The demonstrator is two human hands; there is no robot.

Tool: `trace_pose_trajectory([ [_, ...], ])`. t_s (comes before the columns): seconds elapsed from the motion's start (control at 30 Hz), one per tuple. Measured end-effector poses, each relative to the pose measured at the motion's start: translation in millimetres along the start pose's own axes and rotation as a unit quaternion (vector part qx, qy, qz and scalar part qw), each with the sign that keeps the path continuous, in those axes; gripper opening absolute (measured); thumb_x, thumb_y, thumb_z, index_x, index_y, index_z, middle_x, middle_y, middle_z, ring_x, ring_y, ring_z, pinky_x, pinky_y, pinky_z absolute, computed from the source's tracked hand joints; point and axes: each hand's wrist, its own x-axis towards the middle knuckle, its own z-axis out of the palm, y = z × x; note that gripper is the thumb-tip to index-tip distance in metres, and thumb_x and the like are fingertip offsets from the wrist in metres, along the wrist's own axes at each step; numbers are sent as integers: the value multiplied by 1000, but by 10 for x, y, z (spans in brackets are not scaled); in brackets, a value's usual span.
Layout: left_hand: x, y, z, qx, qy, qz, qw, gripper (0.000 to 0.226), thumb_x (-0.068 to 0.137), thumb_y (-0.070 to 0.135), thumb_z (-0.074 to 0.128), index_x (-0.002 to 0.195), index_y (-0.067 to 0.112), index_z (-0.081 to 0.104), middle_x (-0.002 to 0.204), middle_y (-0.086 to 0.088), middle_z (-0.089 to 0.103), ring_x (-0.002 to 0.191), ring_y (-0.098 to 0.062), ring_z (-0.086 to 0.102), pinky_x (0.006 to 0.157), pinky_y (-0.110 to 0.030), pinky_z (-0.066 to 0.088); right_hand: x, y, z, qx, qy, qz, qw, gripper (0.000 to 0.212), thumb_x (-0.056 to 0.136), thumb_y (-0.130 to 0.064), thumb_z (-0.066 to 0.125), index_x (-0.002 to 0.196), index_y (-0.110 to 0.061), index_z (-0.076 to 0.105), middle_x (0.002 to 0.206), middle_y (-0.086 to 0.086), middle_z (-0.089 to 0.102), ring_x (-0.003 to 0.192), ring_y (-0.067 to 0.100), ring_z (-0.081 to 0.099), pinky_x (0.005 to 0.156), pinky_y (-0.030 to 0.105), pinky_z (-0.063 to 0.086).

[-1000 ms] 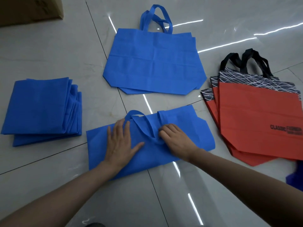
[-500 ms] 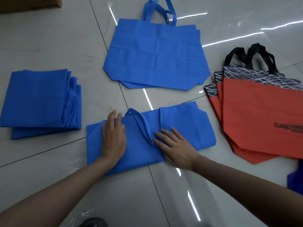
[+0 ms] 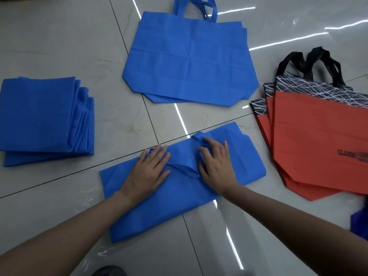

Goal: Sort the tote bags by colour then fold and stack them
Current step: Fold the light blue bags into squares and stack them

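Open floor [image 3: 49, 46] lies between folded blue stack [image 3: 39, 116], flat blue bags [image 3: 189, 60] and red bags [image 3: 318, 146].

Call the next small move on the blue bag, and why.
Probably fold the right end of the half-folded blue bag over leftward. The left hand pins it flat, the right hand sits on the bunched handles, and the folded blue stack shows the target shape.

One head-worn wide-angle view looks forward and down, close above the tiled floor [image 3: 49, 46].
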Motion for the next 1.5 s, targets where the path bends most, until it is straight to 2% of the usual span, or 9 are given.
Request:
trace_pose_trajectory([
  [0.07,-15,180,-44,-1,-16,-64,998,67,100,46,10,134,4,49,144,-12,42,137,-24,30,111,-42,15,3,67,39,-65,-63,-83,992,50,90,-35,38,135,-14,44,151,16,29,137,35,24,111,56,15],
  [0.17,-66,502,64,-33,-27,-171,984,74,97,54,8,142,1,32,152,-15,26,141,-25,16,113,-42,7,-49,28,86,-45,-103,-78,991,60,99,-45,20,147,-10,29,157,10,17,144,30,15,113,48,12],
  [0.33,-142,513,149,-13,-6,-166,986,63,97,45,16,147,6,19,154,-18,16,144,-29,11,114,-46,10,-189,-219,198,-11,-113,17,993,67,97,-56,14,149,-14,21,157,10,13,145,29,7,115,44,3],
  [0.6,-138,526,143,-16,-14,-151,988,59,98,43,11,147,13,21,155,-20,13,144,-33,7,113,-51,10,-184,-241,241,-77,-131,3,988,65,95,-53,25,149,-18,23,158,15,12,145,34,7,114,50,9],
  [0.87,136,215,116,-16,-18,-87,996,62,97,51,11,146,16,27,154,-19,18,143,-30,10,113,-47,8,-56,269,-112,-46,-123,11,991,65,98,-55,11,147,-17,30,154,2,28,142,27,24,114,40,10],
  [1.07,413,-52,69,-5,-6,-44,999,55,95,41,27,145,18,30,154,-15,20,144,-24,10,113,-44,10,-61,806,-184,-68,-131,107,983,64,94,-56,10,148,-23,6,156,-7,3,145,14,1,116,41,6],
  [1.3,394,-37,5,-20,-1,-53,998,56,99,45,15,144,18,33,155,-12,19,144,-23,10,113,-42,6,-41,802,-207,-54,-137,96,984,64,91,-55,9,149,-27,7,157,-12,2,147,14,0,115,40,-7],
  [1.4,295,131,-150,-23,53,-97,994,53,98,41,22,145,18,27,155,-12,18,143,-25,11,112,-45,4,31,709,-304,5,-105,136,985,69,89,-55,7,150,-25,23,158,-10,13,146,11,4,114,39,-13],
  [1.5,45,302,-214,-20,65,-146,987,58,97,45,21,147,18,21,156,-16,13,144,-30,9,112,-49,3,85,399,-437,-23,-1,94,995,61,96,-48,18,145,-15,34,156,3,24,144,21,14,115,48,-1],
])
